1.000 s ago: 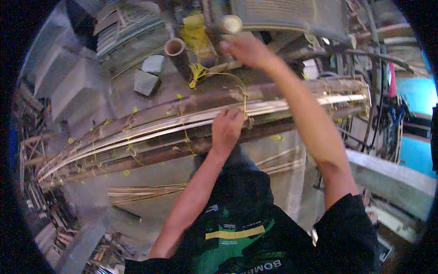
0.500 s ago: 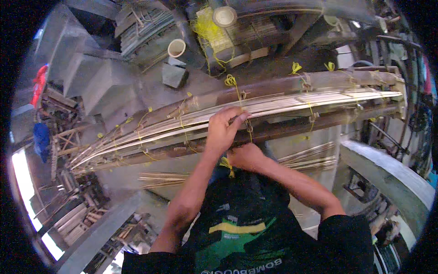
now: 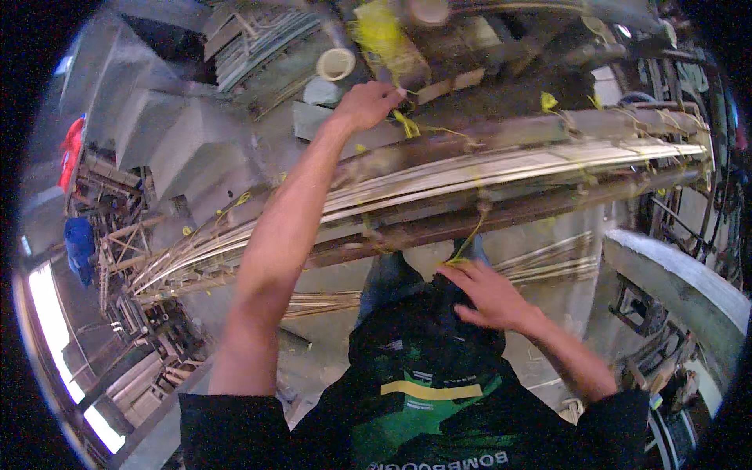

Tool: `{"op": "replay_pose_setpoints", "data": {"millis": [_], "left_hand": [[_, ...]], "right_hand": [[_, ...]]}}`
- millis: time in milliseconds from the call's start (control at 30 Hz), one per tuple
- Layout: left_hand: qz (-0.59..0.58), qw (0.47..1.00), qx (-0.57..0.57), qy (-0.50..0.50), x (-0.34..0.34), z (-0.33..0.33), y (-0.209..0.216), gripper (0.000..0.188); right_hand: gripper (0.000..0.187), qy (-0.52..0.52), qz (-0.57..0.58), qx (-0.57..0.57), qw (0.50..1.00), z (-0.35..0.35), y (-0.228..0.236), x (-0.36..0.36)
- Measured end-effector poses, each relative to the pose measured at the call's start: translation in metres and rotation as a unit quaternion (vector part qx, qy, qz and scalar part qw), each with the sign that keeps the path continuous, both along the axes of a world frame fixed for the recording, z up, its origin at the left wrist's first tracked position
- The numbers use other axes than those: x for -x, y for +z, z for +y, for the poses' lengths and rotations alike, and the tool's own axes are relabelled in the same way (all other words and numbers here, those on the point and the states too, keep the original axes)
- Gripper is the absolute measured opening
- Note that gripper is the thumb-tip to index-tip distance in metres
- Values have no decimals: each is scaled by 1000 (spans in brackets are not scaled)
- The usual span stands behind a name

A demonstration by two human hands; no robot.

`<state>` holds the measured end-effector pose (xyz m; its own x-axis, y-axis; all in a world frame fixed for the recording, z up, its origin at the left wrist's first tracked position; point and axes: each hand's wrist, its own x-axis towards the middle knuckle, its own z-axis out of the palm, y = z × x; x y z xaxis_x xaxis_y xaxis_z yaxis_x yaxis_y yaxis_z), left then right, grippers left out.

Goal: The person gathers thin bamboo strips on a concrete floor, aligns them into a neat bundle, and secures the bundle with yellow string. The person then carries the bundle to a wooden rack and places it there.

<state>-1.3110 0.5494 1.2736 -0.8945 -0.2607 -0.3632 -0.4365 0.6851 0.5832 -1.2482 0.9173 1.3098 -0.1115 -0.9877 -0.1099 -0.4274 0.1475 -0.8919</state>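
My left hand (image 3: 371,106) reaches over the far side of the long wooden frame. Its fingers are pinched on a yellow cord, and a small looped bundle of yellow cord (image 3: 406,124) hangs just below them. From the bundle, a strand runs right to the far rail (image 3: 501,137). On the near side, my right hand (image 3: 495,296) has its fingers stretched out and thumb apart. A yellow strand (image 3: 472,235) slants from the near rail to its fingertips. Between the rails lie long, pale, thin strips (image 3: 439,178), gathered along the frame and bowed.
More yellow cord ties (image 3: 548,102) sit along the far rail. Beyond it are a pale round-mouthed container (image 3: 336,64), a grey block (image 3: 312,121) and a yellow cord heap (image 3: 378,30). Loose thin sticks (image 3: 321,304) lie beneath the near side. A concrete ledge (image 3: 674,274) stands at right.
My left hand has left the strips and moved to the far side, drawing the yellow bundle leftward. My right hand has shifted right and its fingers have spread. The view has shifted slightly.
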Motion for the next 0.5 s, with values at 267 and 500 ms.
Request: {"op": "replay_pose_setpoints", "data": {"millis": [267,500], "left_hand": [[154,979,-130,-16,-176,22,72,29],[272,956,-4,107,-213,73,11,26]], "right_hand": [[24,-280,-251,-211,902,-100,-84,-129],[16,133,327,79,932,-231,177,-33]]}}
